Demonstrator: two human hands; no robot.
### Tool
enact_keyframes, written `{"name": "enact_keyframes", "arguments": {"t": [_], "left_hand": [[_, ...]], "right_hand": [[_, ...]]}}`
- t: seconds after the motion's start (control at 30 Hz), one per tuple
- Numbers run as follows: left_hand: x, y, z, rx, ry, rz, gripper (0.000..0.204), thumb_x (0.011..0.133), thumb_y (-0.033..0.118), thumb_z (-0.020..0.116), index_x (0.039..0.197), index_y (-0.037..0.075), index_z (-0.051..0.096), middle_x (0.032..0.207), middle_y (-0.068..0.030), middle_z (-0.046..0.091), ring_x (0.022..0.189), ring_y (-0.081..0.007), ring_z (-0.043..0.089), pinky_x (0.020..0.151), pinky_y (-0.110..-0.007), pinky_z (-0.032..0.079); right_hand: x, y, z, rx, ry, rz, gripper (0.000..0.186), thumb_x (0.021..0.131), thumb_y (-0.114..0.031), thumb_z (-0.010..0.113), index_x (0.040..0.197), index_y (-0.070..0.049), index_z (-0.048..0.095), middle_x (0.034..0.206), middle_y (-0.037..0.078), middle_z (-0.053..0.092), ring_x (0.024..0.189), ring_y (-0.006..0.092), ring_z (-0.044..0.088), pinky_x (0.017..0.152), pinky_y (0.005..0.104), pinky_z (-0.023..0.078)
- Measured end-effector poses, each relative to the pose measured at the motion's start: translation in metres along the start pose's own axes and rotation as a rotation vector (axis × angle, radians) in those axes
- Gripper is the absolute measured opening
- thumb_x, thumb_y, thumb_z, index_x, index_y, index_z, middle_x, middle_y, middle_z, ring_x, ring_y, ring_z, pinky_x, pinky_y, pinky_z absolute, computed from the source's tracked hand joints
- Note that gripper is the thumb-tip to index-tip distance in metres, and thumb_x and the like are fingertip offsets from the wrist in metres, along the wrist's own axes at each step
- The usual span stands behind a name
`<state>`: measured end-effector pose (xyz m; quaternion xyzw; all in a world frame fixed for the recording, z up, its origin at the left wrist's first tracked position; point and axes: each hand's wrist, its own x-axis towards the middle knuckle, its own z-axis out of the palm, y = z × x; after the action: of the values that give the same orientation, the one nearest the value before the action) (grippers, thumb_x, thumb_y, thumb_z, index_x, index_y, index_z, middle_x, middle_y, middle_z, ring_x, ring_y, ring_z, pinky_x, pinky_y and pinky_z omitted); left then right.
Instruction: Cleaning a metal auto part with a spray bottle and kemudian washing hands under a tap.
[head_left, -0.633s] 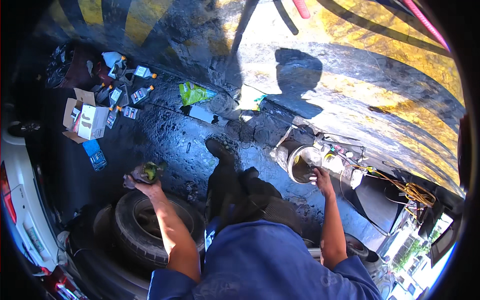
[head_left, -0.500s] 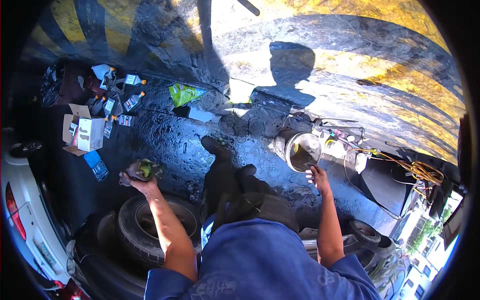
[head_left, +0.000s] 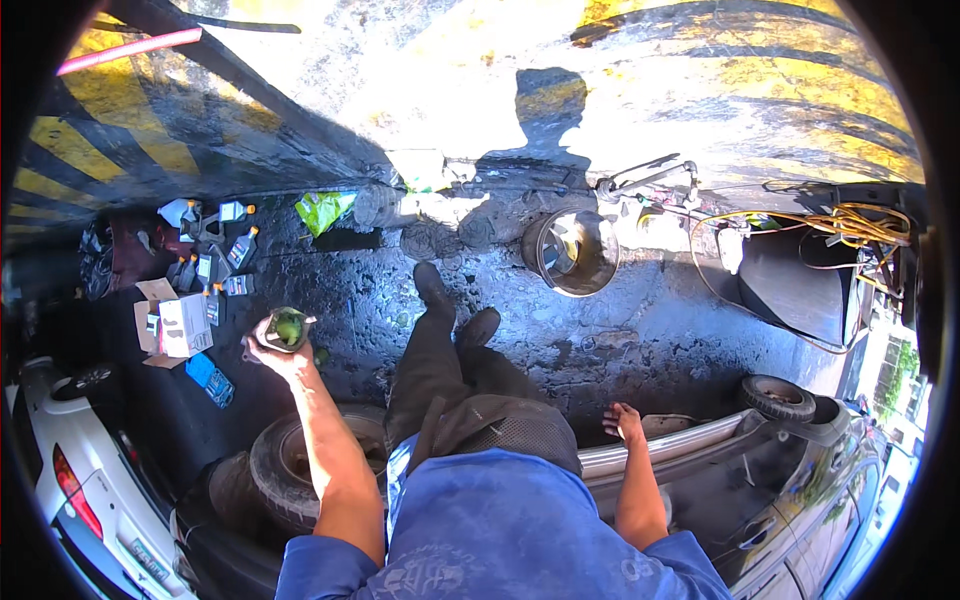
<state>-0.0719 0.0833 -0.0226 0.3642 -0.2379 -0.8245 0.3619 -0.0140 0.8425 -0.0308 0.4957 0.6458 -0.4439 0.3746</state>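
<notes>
My left hand (head_left: 290,362) holds a dark-rimmed, cup-like container (head_left: 271,340) with something green (head_left: 289,326) inside; the exact kind is too small to make out. It is raised above the dark floor, left of my legs. My right hand (head_left: 623,421) hangs at my right, near the silver sill of a dark car (head_left: 720,470). Nothing shows in it, and its fingers are loosely spread. Ahead of it, by the wall, a large grimy bucket (head_left: 612,262) stands with light-coloured things inside.
Several bottles (head_left: 240,248) and an opened cardboard box (head_left: 186,325) lie at left, beside a blue tool case (head_left: 209,380). A tyre (head_left: 275,470) is by my left forearm. A white car (head_left: 105,490) stands farther left. Orange cable (head_left: 860,222) lies coiled at right.
My right hand has drawn back from the bucket's rim toward the car at my right. My left hand still holds the container. The view has shifted.
</notes>
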Motion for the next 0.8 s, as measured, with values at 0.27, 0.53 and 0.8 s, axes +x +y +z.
{"name": "enact_keyframes", "arguments": {"t": [0.27,0.53,0.8], "left_hand": [[-0.001,-0.053,0.035,0.067,0.052,-0.101,0.046,0.089,0.058,0.053,0.091,0.013,0.065,0.097,-0.0068,0.069,0.097,-0.0322,0.066,0.087,-0.056,0.052],[0.019,-0.102,0.078,0.118,-0.062,-0.226,0.049,0.089,0.061,0.055,0.091,0.013,0.065,0.097,-0.0074,0.068,0.095,-0.0328,0.066,0.081,-0.058,0.055],[0.027,-0.139,0.116,0.116,-0.257,-0.209,0.047,0.088,0.055,0.057,0.098,0.010,0.066,0.100,-0.0089,0.069,0.092,-0.0317,0.067,0.077,-0.058,0.056]], "right_hand": [[-0.022,-0.015,0.001,0.199,0.032,-0.122,0.030,0.104,-0.031,0.051,0.122,-0.008,0.061,0.100,0.007,0.069,0.082,0.0183,0.067,0.067,0.0330,0.055],[-0.051,-0.073,0.004,0.193,0.098,-0.284,0.034,0.104,-0.031,0.052,0.129,-0.008,0.060,0.102,0.006,0.069,0.084,0.0150,0.067,0.067,0.0277,0.054],[-0.044,-0.004,0.000,0.277,0.121,-0.130,0.030,0.103,-0.030,0.055,0.123,-0.010,0.062,0.097,0.004,0.069,0.079,0.0161,0.066,0.067,0.0327,0.054]]}}
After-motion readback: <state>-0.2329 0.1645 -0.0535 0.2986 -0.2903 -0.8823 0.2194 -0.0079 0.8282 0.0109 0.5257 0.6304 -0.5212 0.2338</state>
